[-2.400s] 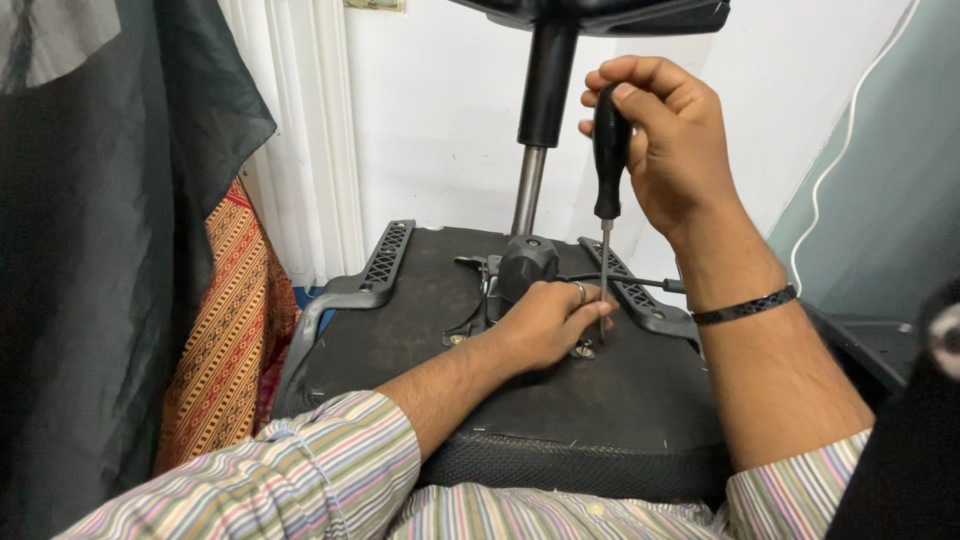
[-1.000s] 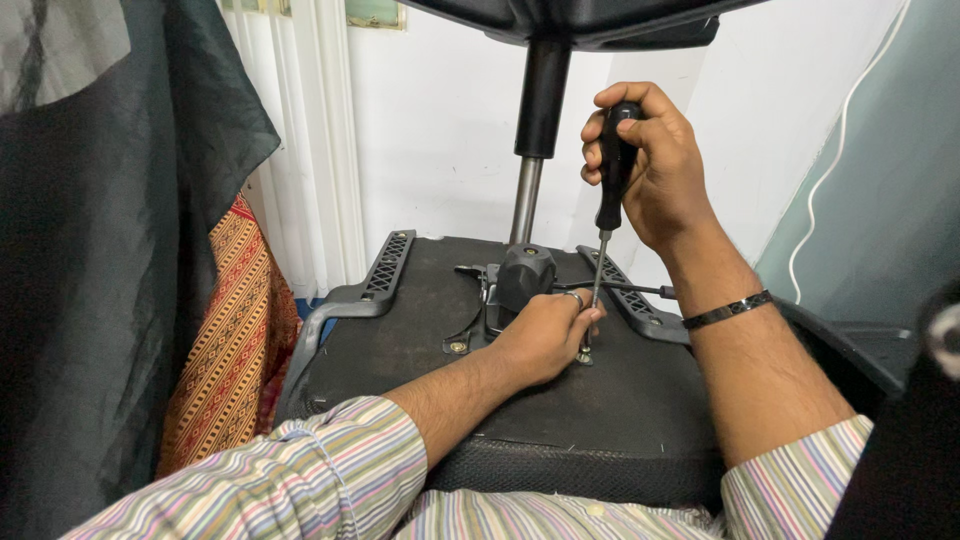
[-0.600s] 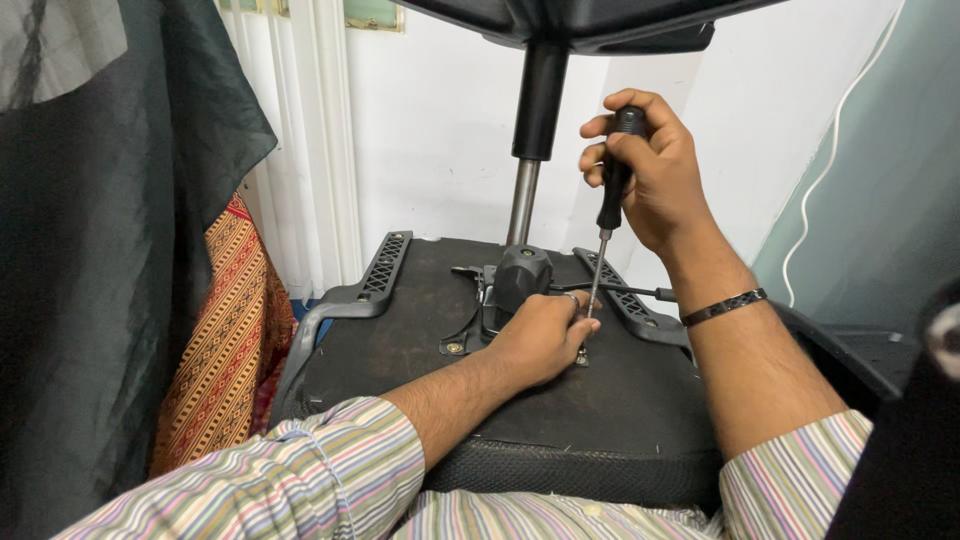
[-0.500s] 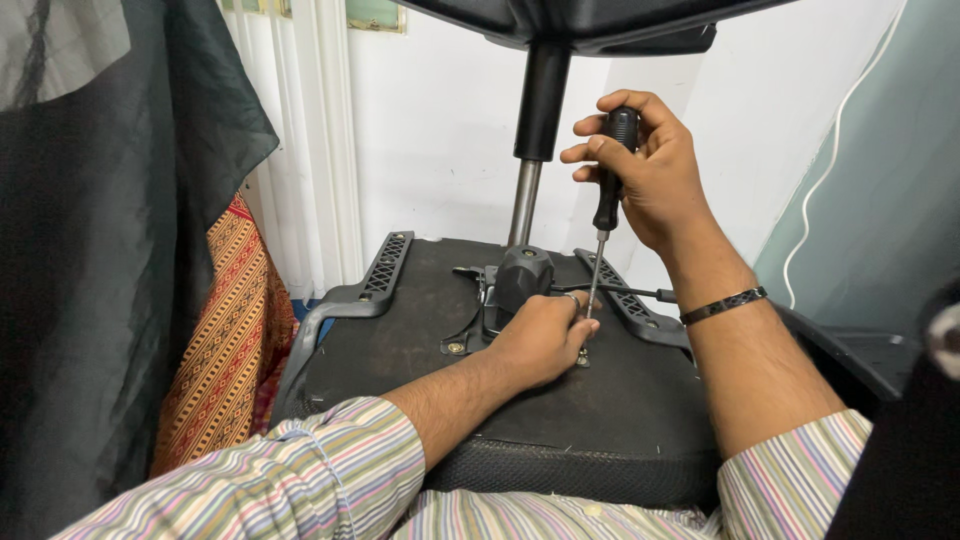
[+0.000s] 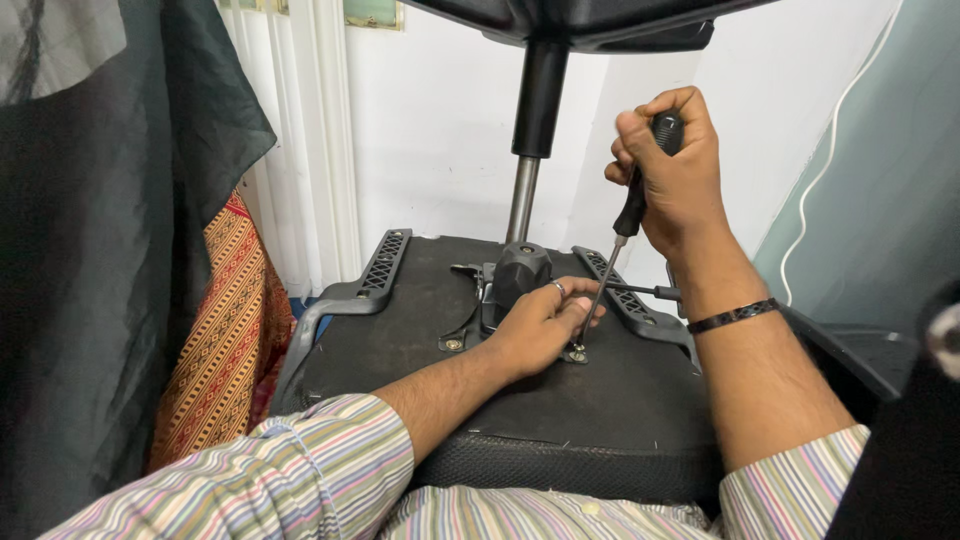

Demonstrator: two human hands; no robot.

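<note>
Right hand (image 5: 672,170), upper right of frame: I see it raised, forearm rising steeply from the lower right, fingers wrapped tight round the black handle of a screwdriver (image 5: 630,215). The thin steel shaft slants down and left; its tip sits on a small metal screw (image 5: 577,354) at frame centre.

Left hand (image 5: 545,325), centre: forearm comes in from the lower left, palm down on the seat underside (image 5: 400,330). Fingers are loosely curled and resting flat beside the shaft, fingertips touching or just next to the screw; they grip nothing I can make out. A ring shows on one finger.

The seat lies upturned: flat black matte panel, mesh-textured padded edge along the near side, ribbed plastic brackets (image 5: 385,265) left and right. A black mechanism block (image 5: 520,272) sits at its middle; a steel column (image 5: 522,198) rises from it, widening to a black tube at top.

Striped sleeves, dark band on right wrist (image 5: 733,316). Dark cloth and patterned orange fabric (image 5: 225,330) hang at left.
</note>
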